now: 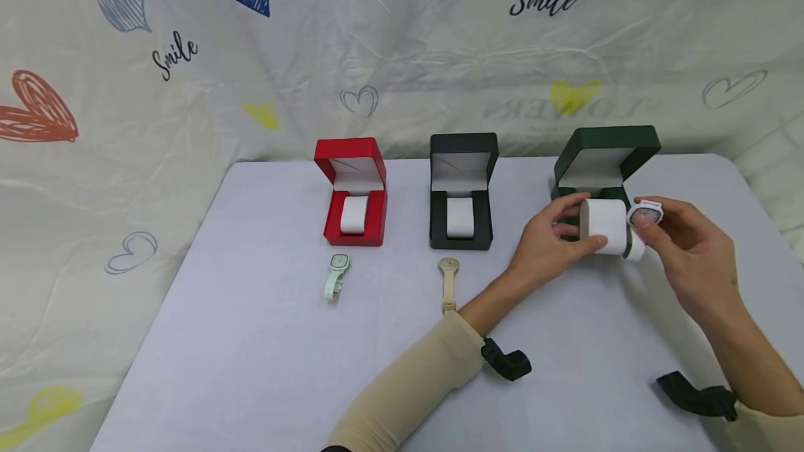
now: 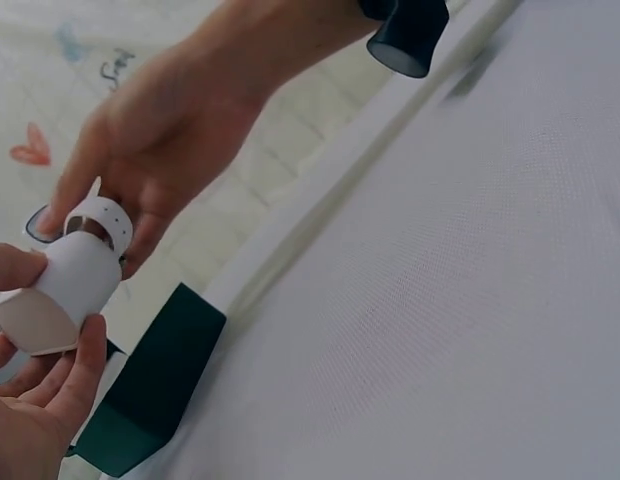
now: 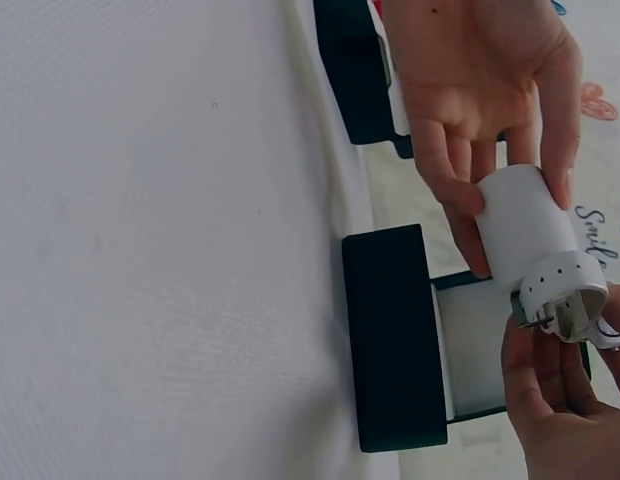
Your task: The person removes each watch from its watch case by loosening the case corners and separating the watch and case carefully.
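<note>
- Left hand (image 1: pixel 553 239): fingers and thumb curled round the white pillow (image 1: pixel 604 225), held in the air just in front of the green box (image 1: pixel 603 159). The left wrist view shows the pillow's oval end (image 2: pixel 35 322) facing the camera.
- Right hand (image 1: pixel 687 250): fingertips pinch the white watch (image 1: pixel 645 213) at the pillow's free end. The right wrist view shows the strap (image 3: pixel 562 285), holes visible, looped round that end; the dial sits between fingers and thumb.
- Step in hand, as judged: seating the watch on its pillow. The strap is on only at the very end, not at the middle.
- Next move, as judged: calls for sliding the loop toward the pillow's middle while the left hand holds steady, keeping the dial outward and the strap untwisted. After that, the pillow needs room to drop into the green box, whose seat looks vacant.
- Green box: lid up, white lining showing, right of the row and partly hidden by the hands.
- Black box (image 1: pixel 461 190): lid up, its own pillow in place, at the middle of the row.
- Red box (image 1: pixel 353 190): lid up, pillow in place, at the left.
- Tan watch (image 1: pixel 448 283): flat on the table (image 1: pixel 251 340), just in front of the black box.
- Mint watch (image 1: pixel 336 275): flat, just in front of the red box.
- Backdrop: pale cloth with hearts and the word "Smile".
</note>
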Motion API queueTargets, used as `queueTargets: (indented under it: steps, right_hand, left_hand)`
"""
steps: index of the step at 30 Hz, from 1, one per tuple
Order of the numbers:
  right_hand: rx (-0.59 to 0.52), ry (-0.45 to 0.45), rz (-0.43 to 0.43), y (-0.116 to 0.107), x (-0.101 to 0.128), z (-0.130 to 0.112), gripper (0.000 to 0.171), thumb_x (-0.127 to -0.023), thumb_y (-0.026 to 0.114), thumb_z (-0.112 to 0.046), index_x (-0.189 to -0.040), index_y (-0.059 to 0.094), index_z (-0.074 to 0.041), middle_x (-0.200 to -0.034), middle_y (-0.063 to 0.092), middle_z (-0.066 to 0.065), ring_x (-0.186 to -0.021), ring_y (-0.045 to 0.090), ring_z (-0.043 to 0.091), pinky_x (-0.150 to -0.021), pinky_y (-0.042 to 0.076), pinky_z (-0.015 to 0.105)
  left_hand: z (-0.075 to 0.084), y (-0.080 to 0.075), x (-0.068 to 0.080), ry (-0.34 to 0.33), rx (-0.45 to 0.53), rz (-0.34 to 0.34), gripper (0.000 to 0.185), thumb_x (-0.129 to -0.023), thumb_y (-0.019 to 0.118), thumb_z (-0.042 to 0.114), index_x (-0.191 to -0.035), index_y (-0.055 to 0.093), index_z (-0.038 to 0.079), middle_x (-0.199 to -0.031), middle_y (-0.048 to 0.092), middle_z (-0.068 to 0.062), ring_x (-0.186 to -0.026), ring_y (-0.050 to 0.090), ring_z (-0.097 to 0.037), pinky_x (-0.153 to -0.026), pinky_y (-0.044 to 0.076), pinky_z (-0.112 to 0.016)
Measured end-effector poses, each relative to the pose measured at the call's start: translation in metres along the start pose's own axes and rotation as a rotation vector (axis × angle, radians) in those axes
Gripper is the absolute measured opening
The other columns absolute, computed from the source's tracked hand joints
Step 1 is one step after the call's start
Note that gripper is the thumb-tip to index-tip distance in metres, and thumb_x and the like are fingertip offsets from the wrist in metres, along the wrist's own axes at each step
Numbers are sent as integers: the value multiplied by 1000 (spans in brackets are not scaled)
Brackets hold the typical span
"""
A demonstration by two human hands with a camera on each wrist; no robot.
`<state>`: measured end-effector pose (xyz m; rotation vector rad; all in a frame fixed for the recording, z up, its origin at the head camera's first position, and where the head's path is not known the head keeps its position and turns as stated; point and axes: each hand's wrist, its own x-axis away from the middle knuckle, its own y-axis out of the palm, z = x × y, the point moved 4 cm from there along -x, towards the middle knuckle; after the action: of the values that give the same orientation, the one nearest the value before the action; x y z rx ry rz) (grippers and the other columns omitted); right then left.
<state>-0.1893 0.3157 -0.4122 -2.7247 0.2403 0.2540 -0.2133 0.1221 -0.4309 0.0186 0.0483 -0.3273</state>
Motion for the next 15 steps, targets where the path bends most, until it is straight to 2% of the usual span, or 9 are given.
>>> queueTargets:
  steps: [5, 9, 11, 15]
  right_hand:
    - [-60, 6, 6, -3, -1, -1, 36, -97, 68, 1, -133, 68, -5, -115, 71, -24, -106, 64, -7, -84, 48, -1]
    - [-59, 33, 17, -5, -3, 0, 37, -96, 70, 0, -132, 69, -8, -111, 72, -26, -99, 66, -10, -81, 49, -1]
    - [-40, 46, 23, -7, -4, -1, 37, -96, 71, -1, -132, 70, -9, -109, 72, -28, -96, 67, -12, -80, 49, -1]
    - [-164, 54, 27, -8, -6, 0, 37, -93, 72, 3, -129, 72, -7, -105, 75, -23, -92, 70, -9, -80, 50, 1]
  left_hand:
    - [0, 4, 0, 4, -12, 8, 65, -90, 80, 8, -149, 56, 21, -131, 67, -1, -87, 62, 9, -73, 58, -14]
    - [0, 6, -2, 22, -34, 14, 64, -91, 79, 9, -149, 56, 23, -133, 66, 0, -88, 62, 10, -76, 58, -13]
    - [1, 6, -3, 35, -79, 23, 64, -92, 80, 12, -149, 55, 24, -134, 65, 2, -92, 62, 11, -78, 57, -11]
    - [1, 7, -4, 58, -156, 44, 65, -92, 80, 16, -151, 54, 23, -133, 60, -1, -100, 61, 10, -81, 55, -8]
